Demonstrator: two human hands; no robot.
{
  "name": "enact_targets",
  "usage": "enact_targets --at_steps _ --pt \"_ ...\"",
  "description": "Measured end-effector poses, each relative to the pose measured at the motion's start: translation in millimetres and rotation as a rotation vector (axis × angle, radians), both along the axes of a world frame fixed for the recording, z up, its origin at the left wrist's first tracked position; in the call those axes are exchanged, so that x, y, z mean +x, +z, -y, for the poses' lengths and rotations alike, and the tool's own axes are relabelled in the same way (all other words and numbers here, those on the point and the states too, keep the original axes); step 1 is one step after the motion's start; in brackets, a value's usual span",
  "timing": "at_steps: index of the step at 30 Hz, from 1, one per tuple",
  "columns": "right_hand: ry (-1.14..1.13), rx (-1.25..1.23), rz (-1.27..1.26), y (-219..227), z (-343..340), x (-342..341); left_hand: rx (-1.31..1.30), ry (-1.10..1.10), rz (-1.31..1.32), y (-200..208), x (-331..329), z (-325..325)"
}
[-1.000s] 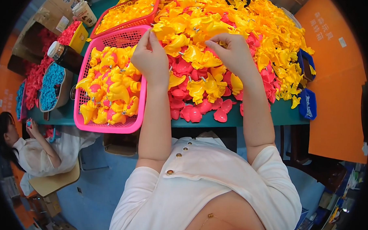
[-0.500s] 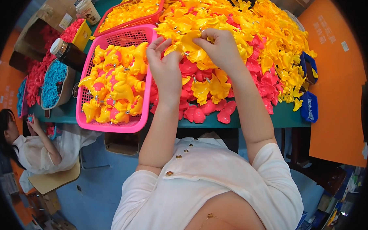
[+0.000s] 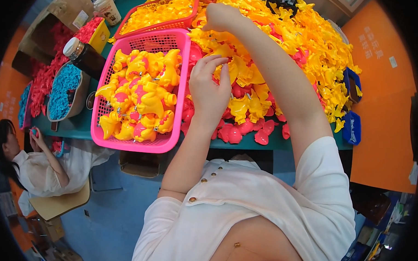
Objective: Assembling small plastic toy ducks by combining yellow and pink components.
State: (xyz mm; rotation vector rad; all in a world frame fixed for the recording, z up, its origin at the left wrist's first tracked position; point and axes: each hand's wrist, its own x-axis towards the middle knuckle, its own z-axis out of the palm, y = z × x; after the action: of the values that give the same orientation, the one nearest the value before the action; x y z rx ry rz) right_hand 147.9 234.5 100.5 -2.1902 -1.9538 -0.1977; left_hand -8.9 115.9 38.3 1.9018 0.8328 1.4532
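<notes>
My left hand hovers just right of the pink basket, its fingers curved and the thumb apart from them. I make out nothing held in it. Beyond the thumb lie yellow plastic toy shells with small metal pins, over red plastic shells. My right hand reaches to the far part of the heap, near the red basket. It is closed, knuckles up, and hides whatever its fingers grip. In the pink basket lie several assembled yellow toy figures with red bellies.
A red basket of yellow parts stands behind the pink one. To the left are a dark bottle, a tub of blue pieces and a cup. Blue trays sit at the right edge. A co-worker sits at left.
My right hand has moved up and left, away from my left hand, to the far heap. My left hand has shifted right and slightly down. The yellow shell between them is no longer visible there.
</notes>
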Motion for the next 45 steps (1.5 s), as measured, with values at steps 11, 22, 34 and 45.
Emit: enact_targets --at_steps 11,22,34,45 --pt "0.087 -0.069 -0.566 30.7 47.3 14.3 -0.214 0.040 0.243 -0.8 7.2 -9.6" --pt "0.316 -0.201 -0.641 3.1 116.9 3.9 -0.284 -0.168 -0.039 2.2 16.6 -12.7" --pt "0.210 0.034 -1.004 59.6 153.8 22.8 -0.342 -0.175 0.001 9.1 12.2 -5.0" --pt "0.295 -0.220 -1.684 23.6 63.0 18.5 -0.051 0.021 -0.219 -4.2 15.1 0.5"
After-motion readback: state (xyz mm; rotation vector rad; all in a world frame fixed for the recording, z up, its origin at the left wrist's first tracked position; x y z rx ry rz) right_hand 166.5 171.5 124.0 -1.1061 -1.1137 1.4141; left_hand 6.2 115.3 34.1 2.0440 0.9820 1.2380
